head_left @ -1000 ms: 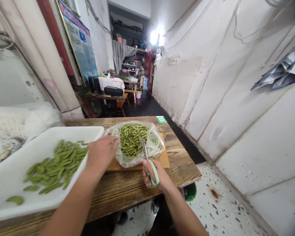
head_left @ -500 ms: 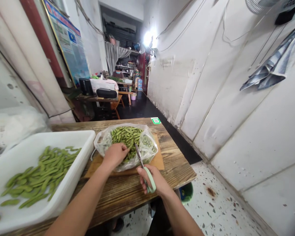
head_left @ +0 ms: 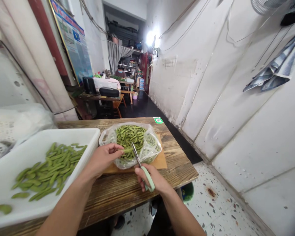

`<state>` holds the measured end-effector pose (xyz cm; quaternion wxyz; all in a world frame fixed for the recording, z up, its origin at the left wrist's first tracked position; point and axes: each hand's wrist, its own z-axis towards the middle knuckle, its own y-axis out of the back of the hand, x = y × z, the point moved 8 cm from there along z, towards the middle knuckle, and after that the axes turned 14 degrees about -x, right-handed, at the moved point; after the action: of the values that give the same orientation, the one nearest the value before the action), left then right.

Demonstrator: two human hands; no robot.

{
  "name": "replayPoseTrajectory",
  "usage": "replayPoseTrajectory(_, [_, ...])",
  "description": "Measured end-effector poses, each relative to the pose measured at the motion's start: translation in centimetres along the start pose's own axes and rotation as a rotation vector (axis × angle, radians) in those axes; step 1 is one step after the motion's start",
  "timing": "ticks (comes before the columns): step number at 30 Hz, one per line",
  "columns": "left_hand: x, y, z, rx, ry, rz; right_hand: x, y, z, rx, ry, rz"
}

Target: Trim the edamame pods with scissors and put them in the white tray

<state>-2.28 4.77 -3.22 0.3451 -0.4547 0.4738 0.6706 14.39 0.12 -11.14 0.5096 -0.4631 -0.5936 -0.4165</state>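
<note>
Between the thumb and fingers of my left hand (head_left: 107, 156) is a green edamame pod (head_left: 128, 150), held out toward the right over an open plastic bag (head_left: 154, 148). Many more pods (head_left: 131, 134) fill the bag. My right hand (head_left: 149, 178) grips scissors with pale green handles (head_left: 148, 179). Their metal blades (head_left: 135, 152) point up and away, with the tips at the pod's far end. Whether the blades touch the pod I cannot tell. On the left, a white plastic tray (head_left: 92, 136) holds a loose heap of pods (head_left: 49, 168).
The bag rests on a brown board (head_left: 163, 157) on the wooden table (head_left: 178, 164). A green bin (head_left: 187, 191) stands below the table's right side. A plastic-covered white basket (head_left: 19, 123) is behind the tray. Farther back, a person (head_left: 120, 72) is at another table.
My left hand has drawn back from the heap in the bag with a pod in its fingers. The scissors stay nearly in place. The view has shifted slightly.
</note>
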Motion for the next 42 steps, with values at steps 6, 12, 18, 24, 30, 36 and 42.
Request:
replayPoseTrajectory(6, [0.6,-0.1,0.1,0.021,0.008,-0.022,0.9,0.1,-0.5,0.01,-0.012,-0.028])
replayPoseTrajectory(12, [1.1,-0.8,-0.1,0.014,0.101,-0.164,1.5,0.3,-0.7,0.008,0.025,-0.024])
replayPoseTrajectory(18, [2.3,-1.5,-0.1,-0.113,0.189,-0.273,0.9,0.2,-0.5,-0.01,-0.002,0.042])
replayPoseTrajectory(24, [2.3,-1.6,-0.1,-0.095,0.116,-0.226,0.0,0.2,-0.2,-0.012,-0.021,0.02])
replayPoseTrajectory(30, [1.7,-1.1,-0.3,-0.073,0.007,-0.06,0.3,0.1,-0.4,0.03,0.043,-0.04])
replayPoseTrajectory(36, [0.4,-1.8,-1.0,0.026,-0.07,-0.013,0.8,0.0,-0.4,0.031,0.063,-0.036])
replayPoseTrajectory(42, [0.7,-1.3,-1.2,0.04,-0.052,0.038,1.6,-0.5,-0.7,0.047,0.045,-0.048])
